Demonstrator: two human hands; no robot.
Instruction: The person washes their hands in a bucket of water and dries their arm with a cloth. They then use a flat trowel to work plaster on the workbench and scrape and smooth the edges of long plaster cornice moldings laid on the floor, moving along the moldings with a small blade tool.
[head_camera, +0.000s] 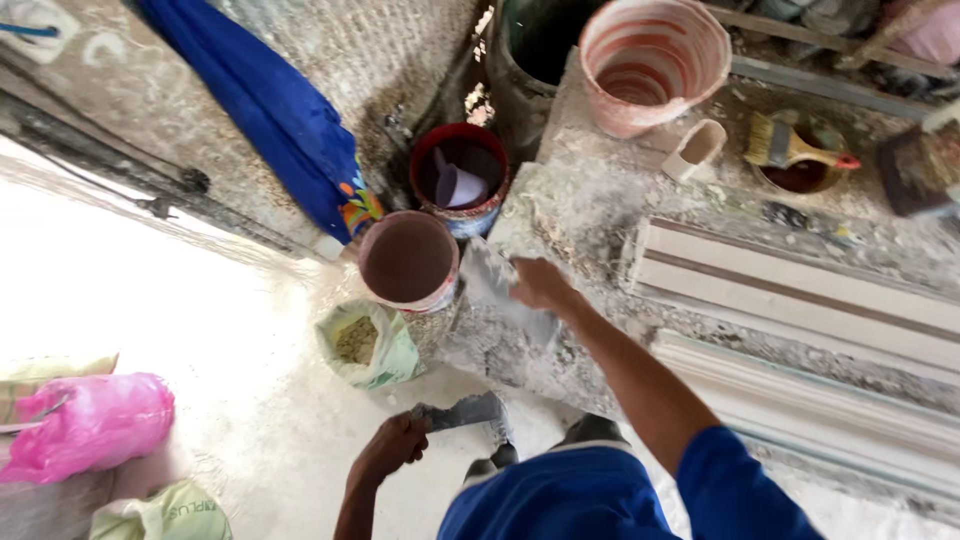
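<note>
My right hand grips a flat plaster-caked metal trowel blade at the corner of a rough plaster-covered workbench, next to a round bucket of brown liquid. Lower down, my left hand is closed on the handle of a second grey scraper, held over the floor in front of my blue shirt.
A dark red bucket holds a pale scoop. An open sack of yellowish powder stands on the floor. White moulded cornice strips lie on the bench with a pink tub, a brush and a cup. A pink bag sits left.
</note>
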